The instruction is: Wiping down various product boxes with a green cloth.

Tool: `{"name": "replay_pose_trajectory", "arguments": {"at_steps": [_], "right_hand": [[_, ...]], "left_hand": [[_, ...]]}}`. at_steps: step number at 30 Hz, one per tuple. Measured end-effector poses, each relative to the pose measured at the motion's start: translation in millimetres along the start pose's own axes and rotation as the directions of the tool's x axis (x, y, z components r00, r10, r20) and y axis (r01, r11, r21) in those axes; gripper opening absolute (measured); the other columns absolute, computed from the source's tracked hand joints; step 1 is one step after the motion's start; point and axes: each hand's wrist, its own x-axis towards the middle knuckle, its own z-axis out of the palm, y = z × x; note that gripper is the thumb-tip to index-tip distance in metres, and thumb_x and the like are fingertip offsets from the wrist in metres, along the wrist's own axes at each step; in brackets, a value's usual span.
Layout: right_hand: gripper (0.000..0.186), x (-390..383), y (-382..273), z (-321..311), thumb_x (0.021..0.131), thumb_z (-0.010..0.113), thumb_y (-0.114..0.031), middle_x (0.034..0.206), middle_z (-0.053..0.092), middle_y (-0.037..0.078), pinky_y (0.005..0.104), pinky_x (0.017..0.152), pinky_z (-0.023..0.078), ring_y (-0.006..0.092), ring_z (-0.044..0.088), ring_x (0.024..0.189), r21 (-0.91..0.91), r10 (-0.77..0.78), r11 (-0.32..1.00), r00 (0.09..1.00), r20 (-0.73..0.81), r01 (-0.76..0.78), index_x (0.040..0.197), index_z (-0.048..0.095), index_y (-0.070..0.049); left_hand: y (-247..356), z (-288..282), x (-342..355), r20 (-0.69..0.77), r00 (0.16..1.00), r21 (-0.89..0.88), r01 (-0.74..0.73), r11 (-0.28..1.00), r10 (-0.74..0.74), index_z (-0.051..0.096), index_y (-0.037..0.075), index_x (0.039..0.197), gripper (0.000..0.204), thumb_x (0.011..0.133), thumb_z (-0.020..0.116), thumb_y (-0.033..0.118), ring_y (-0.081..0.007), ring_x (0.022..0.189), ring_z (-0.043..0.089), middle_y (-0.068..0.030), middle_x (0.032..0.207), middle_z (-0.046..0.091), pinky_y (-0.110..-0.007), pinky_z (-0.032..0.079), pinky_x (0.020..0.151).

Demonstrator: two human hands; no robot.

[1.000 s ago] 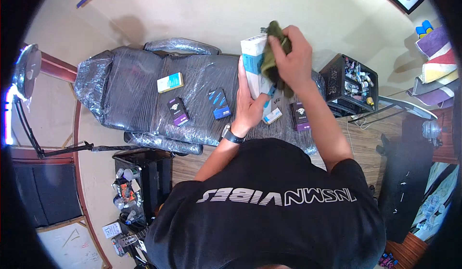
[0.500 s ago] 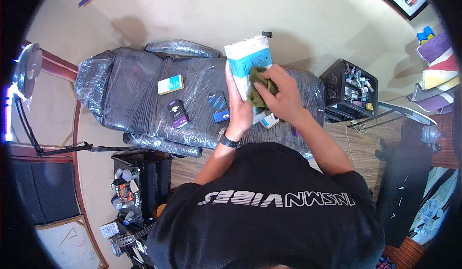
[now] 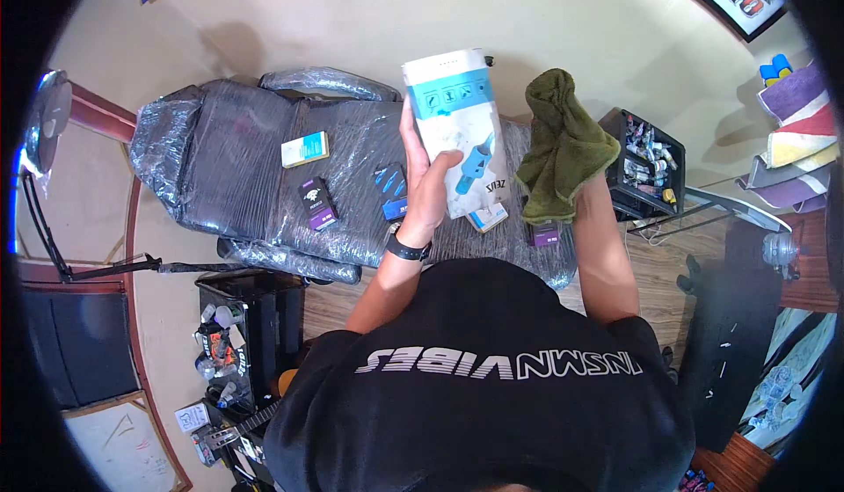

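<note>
My left hand (image 3: 425, 189) grips a white and blue pouch (image 3: 470, 131) printed with a blue device, thumb across its front and fingers behind. The pouch is held upright above the padded bed. To its right, a green cloth (image 3: 563, 140) hangs spread over my right hand (image 3: 592, 195); only the part near the wrist shows, and the fingers are hidden under the fabric. Cloth and pouch are apart. Below the pouch a small white box (image 3: 487, 218) lies partly covered, and a purple box (image 3: 544, 235) sits under the cloth's lower edge.
The bed (image 3: 246, 131) is wrapped in clear plastic. On it lie a white and teal box (image 3: 305, 149), a dark purple box (image 3: 318, 204) and a blue box (image 3: 392, 195). A black cart (image 3: 646, 167) with bottles stands to the right, and another black cart (image 3: 264, 325) at lower left.
My right hand has moved away from the pouch to the right, and the bunched cloth now hangs spread out. The pouch's front shows more fully in my left hand.
</note>
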Motion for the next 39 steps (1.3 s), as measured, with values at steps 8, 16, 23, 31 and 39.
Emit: {"name": "replay_pose_trajectory", "arguments": {"at_steps": [8,16,23,31,39], "right_hand": [[0.025,7.5,-1.9,29.7,0.091,0.072,-0.008,0.096,0.070,0.007,0.0270,0.078,0.051,0.0165,0.066,0.085,-0.787,-0.411,0.340,0.834,0.368,0.515,0.115,0.067,-0.002],[0.019,15.7,-7.8,52.6,0.087,0.072,-0.008,0.083,0.062,0.013,0.0341,0.066,0.047,0.0248,0.060,0.072,-0.856,-0.433,0.091,0.794,0.427,0.510,0.105,0.073,-0.003],[0.020,-38.0,27.7,45.9,0.086,0.073,-0.010,0.090,0.064,0.011,0.0377,0.072,0.053,0.0306,0.066,0.082,-0.814,-0.104,0.011,0.810,0.577,0.581,0.105,0.075,-0.008],[0.019,-12.0,9.3,74.2,0.087,0.071,-0.010,0.091,0.063,0.012,0.0396,0.069,0.052,0.0315,0.066,0.079,-0.849,-0.298,-0.060,0.803,0.517,0.525,0.105,0.073,-0.006],[0.015,-39.5,23.4,71.6,0.088,0.069,-0.015,0.090,0.063,0.010,0.0424,0.068,0.054,0.0328,0.067,0.080,-0.790,-0.029,-0.093,0.792,0.610,0.606,0.102,0.073,-0.011]], "left_hand": [[-9.3,1.0,0.5,0.026,0.988,0.360,-0.153,0.920,0.154,0.016,0.007,0.162,0.075,0.100,0.057,0.007,-0.0216,0.117,0.061,-0.0194,0.138,0.057,-0.036,0.049,0.099],[-2.4,1.2,-12.5,0.092,0.986,0.419,-0.167,0.893,0.142,0.019,0.006,0.162,0.073,0.099,0.057,0.005,-0.0154,0.104,0.064,-0.0160,0.123,0.068,-0.031,0.052,0.090],[-15.2,-14.5,-24.9,0.025,0.986,0.380,-0.161,0.911,0.163,0.019,0.007,0.162,0.073,0.100,0.056,0.003,-0.0146,0.103,0.064,-0.0129,0.123,0.069,-0.031,0.052,0.091],[-7.4,-6.0,-19.6,0.110,0.983,0.461,-0.184,0.868,0.150,0.019,0.006,0.162,0.071,0.101,0.055,0.007,-0.0147,0.107,0.062,-0.0179,0.127,0.067,-0.031,0.051,0.091],[-4.7,-17.3,-23.6,0.043,0.982,0.518,-0.179,0.837,0.184,0.020,0.006,0.162,0.064,0.106,0.048,0.019,-0.0126,0.093,0.058,-0.0131,0.121,0.068,-0.028,0.050,0.084]]}}
